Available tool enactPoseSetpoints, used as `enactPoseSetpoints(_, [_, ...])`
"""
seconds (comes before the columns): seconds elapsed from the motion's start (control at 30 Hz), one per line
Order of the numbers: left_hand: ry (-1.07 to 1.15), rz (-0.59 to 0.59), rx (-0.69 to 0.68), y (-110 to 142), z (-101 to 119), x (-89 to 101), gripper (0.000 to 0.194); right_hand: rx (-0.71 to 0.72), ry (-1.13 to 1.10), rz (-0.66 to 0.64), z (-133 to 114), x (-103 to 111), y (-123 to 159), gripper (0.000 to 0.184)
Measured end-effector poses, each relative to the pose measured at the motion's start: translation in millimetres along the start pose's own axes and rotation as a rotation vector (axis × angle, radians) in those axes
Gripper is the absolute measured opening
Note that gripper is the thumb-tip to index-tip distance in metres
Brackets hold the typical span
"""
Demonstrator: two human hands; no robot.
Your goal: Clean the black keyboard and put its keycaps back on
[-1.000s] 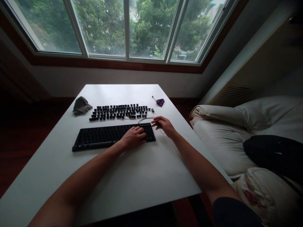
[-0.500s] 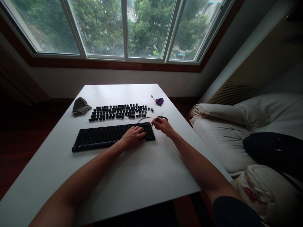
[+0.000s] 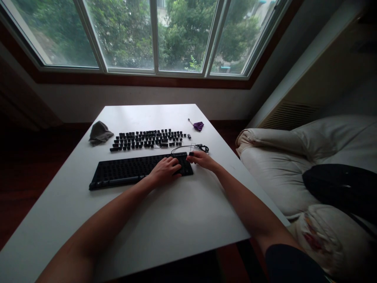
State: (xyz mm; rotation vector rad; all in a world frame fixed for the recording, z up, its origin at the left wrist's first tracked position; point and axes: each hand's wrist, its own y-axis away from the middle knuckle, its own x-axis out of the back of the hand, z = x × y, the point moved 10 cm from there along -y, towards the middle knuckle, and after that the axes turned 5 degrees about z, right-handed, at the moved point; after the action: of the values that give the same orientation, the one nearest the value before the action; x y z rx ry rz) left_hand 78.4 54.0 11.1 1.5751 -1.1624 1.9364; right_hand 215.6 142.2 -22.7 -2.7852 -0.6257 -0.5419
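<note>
A black keyboard [image 3: 126,169] lies on the white table [image 3: 165,228], most of its keycaps off. My left hand [image 3: 165,170] rests across its right part, fingers spread on top and the thumb near the front edge; it lifts nothing. At the keyboard's upper right corner, my right hand [image 3: 203,159] pinches a thin wire keycap puller [image 3: 192,147], whose wires point up. A small black piece [image 3: 191,153] shows at those fingertips; whether it is a keycap or the puller's handle is unclear. Loose black keycaps [image 3: 144,137] stand in rows behind the keyboard.
A grey cloth [image 3: 100,133] lies at the table's left edge. Toward the back right are a purple cloth [image 3: 198,126] and a small brush [image 3: 190,121]. A coiled black cable [image 3: 202,148] sits behind my right hand. A cream sofa [image 3: 265,169] stands on the right.
My right hand has turned over and closed its fingers, moving slightly left and down at the keyboard's corner. The puller's wires now point up. My left hand stays in place.
</note>
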Motion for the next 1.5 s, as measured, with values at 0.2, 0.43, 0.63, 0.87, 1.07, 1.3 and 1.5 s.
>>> enactPoseSetpoints(0.2, [-0.006, 0.002, -0.001, 0.3, 1.0, 1.4, 0.030, -0.050, -0.119, -0.021, 0.8, -4.6, 1.6, 0.042])
enactPoseSetpoints(0.43, [-0.006, 0.008, 0.009, 1.3, 1.2, 1.6, 0.030, -0.034, -0.111, -0.086, -10.0, -6.2, 5.4, 0.041])
enactPoseSetpoints(0.63, [0.010, 0.022, 0.029, 3.0, -0.3, 3.1, 0.029, -0.009, -0.114, -0.160, -19.4, -11.0, 8.9, 0.038])
enactPoseSetpoints(0.87, [0.024, 0.026, 0.033, 2.5, 0.1, 3.3, 0.030, 0.129, 0.098, -0.166, -44.4, -9.5, 12.6, 0.034])
enactPoseSetpoints(1.07, [0.038, 0.033, 0.035, 2.5, 0.2, 2.6, 0.031, 0.154, 0.219, -0.147, -47.6, -12.2, 13.7, 0.033])
enactPoseSetpoints(1.3, [0.049, 0.037, 0.046, 2.5, -1.1, 2.6, 0.031, 0.076, 0.174, -0.240, -42.4, -13.9, 18.8, 0.033])
enactPoseSetpoints(1.5, [0.053, 0.030, 0.038, 2.1, -1.0, 2.2, 0.032, 0.125, 0.243, -0.246, -55.7, -13.3, 22.9, 0.024])
